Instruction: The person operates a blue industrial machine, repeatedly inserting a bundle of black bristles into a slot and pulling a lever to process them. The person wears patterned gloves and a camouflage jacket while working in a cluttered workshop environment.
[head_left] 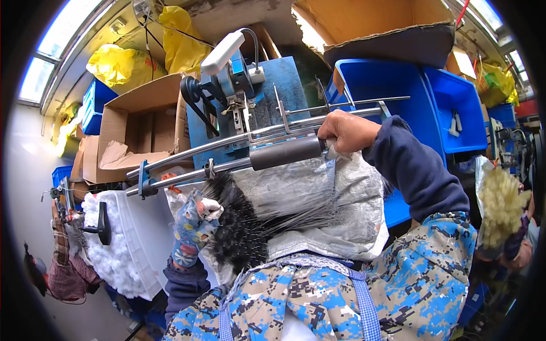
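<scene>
Midway, it seems: the right hand (347, 132) at 1 o'clock is clenched around the rod (227, 145), by the grey roller (287, 152). The gloved left hand (192, 230), at 8 o'clock, pinches the black bristle bundle (242, 227); its wire ends look unfinished

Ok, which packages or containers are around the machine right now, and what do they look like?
Open cardboard box: left of the machine, brown, flaps up.
Big cardboard box: top right, brown, open.
Blue plastic bins: right of the machine, stacked, rectangular.
Yellow plastic bags: upper left, crumpled.
Silver woven sack: on the lap, under the right hand.
</scene>
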Motion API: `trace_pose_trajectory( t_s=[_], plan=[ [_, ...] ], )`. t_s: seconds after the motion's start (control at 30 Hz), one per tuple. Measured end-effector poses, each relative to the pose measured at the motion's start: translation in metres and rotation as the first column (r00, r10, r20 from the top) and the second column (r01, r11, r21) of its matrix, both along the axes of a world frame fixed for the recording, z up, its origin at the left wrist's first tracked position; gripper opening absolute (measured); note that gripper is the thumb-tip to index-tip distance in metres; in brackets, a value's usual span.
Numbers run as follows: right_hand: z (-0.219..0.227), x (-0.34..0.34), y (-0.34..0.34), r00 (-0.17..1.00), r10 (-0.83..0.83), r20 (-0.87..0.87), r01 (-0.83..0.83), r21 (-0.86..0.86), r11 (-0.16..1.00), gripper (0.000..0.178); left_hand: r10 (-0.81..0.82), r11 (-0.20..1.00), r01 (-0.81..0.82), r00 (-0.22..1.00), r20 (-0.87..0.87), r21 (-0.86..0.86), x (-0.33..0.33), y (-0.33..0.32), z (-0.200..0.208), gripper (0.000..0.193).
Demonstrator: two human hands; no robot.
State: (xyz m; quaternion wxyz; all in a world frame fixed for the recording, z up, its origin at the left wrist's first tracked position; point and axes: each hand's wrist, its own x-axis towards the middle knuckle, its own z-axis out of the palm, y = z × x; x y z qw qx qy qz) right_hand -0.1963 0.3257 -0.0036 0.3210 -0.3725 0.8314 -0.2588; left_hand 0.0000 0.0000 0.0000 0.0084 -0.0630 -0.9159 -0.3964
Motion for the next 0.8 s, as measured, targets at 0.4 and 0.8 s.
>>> trace_pose_trajectory(
  t_s=[0.4, 0.8],
  plan=[
    [-0.032, 0.054, 0.022, 0.525, -0.246, -0.815, -0.018, -0.3, 0.954, 0.021, 0.063, 0.998, -0.064, 0.997, -0.037, -0.029, 0.012, -0.004, -0.01, 0.013],
    [-0.006, 0.01, 0.011, 0.978, -0.094, -0.185, 0.048, -0.236, 0.97, 0.006, 0.039, 0.998, -0.041, 0.998, -0.048, -0.051, 0.008, -0.001, -0.016, 0.014]
  ],
)
